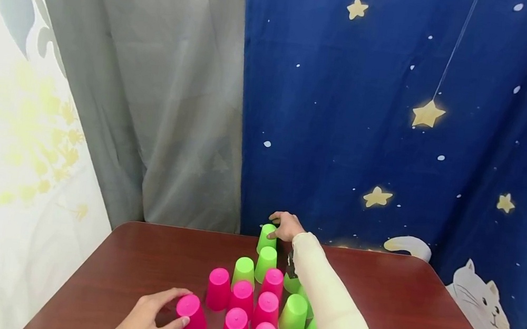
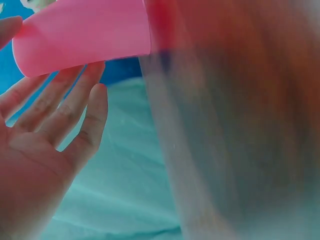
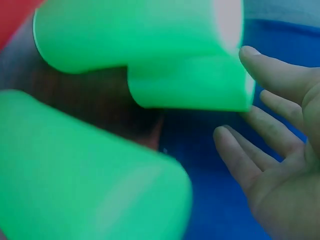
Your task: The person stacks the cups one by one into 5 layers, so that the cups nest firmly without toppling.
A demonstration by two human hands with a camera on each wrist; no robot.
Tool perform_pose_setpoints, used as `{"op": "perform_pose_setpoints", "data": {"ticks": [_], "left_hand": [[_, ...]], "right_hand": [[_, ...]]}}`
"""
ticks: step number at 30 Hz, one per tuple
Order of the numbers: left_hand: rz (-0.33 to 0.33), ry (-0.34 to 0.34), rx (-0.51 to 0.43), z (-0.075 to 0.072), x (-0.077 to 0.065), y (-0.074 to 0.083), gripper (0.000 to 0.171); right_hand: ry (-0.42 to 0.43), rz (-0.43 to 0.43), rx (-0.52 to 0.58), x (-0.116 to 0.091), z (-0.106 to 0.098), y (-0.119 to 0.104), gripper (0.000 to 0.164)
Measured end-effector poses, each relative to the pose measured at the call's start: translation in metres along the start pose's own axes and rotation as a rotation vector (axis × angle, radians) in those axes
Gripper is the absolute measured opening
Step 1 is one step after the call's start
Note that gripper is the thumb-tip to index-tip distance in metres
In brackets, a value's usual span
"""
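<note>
At the near left of the table, my left hand (image 1: 150, 315) has its thumb and fingers on opposite sides of an upside-down pink cup (image 1: 191, 323). In the left wrist view, the fingertips rest along the side of that pink cup (image 2: 85, 35). My right hand (image 1: 287, 226) is at the far edge, with thumb and fingers spread around the top of the farthest green cup (image 1: 266, 240). The right wrist view shows the fingers (image 3: 235, 155) extended beside this cup's end; firm contact is hard to make out. A nearer green cup (image 3: 135, 35) partly covers it.
Several upside-down pink cups (image 1: 235, 327) and green cups (image 1: 293, 315) stand close together at the middle of the brown table (image 1: 164, 250). My right forearm (image 1: 331, 298) passes over the right-hand green cups. Curtains (image 1: 332, 139) hang behind the table.
</note>
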State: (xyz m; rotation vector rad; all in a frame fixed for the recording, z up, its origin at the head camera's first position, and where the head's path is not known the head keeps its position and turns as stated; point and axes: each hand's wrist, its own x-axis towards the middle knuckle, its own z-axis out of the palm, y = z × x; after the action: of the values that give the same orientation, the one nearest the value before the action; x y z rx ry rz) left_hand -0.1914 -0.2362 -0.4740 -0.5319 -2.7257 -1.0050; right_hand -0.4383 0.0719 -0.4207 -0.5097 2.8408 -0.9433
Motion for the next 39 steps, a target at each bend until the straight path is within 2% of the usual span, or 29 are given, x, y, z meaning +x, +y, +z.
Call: {"op": "perform_pose_setpoints", "data": {"ticks": [2, 5, 9, 14, 18, 21, 26, 32, 39], "left_hand": [[0.009, 0.081, 0.060, -0.004, 0.002, -0.007, 0.035], [-0.002, 0.143, 0.079, -0.011, 0.007, -0.017, 0.033], [-0.002, 0.166, 0.070, -0.022, 0.018, -0.030, 0.033], [-0.015, 0.162, 0.061, -0.037, 0.043, -0.044, 0.033], [-0.063, 0.124, 0.049, -0.044, 0.065, -0.049, 0.036], [-0.068, 0.095, 0.022, -0.043, 0.081, -0.050, 0.039], [-0.048, 0.067, -0.007, -0.033, 0.108, -0.047, 0.039], [-0.053, 0.023, -0.004, -0.023, 0.134, -0.042, 0.043], [-0.041, -0.028, 0.046, -0.012, 0.156, -0.042, 0.048]], "right_hand": [[-0.013, 0.000, -0.001, -0.003, -0.010, 0.000, 0.058], [-0.045, 0.028, 0.010, -0.009, -0.024, 0.002, 0.058], [-0.093, 0.045, 0.021, -0.020, -0.042, 0.004, 0.058], [-0.138, 0.022, 0.056, -0.037, -0.061, 0.003, 0.059], [-0.176, -0.049, 0.033, -0.055, -0.067, 0.004, 0.057], [-0.194, -0.128, -0.005, -0.072, -0.066, 0.011, 0.054], [-0.210, -0.203, -0.005, -0.105, -0.060, 0.031, 0.054], [-0.165, -0.237, -0.060, -0.139, -0.059, 0.047, 0.056], [-0.121, -0.219, -0.026, -0.166, -0.064, 0.063, 0.055]]}}
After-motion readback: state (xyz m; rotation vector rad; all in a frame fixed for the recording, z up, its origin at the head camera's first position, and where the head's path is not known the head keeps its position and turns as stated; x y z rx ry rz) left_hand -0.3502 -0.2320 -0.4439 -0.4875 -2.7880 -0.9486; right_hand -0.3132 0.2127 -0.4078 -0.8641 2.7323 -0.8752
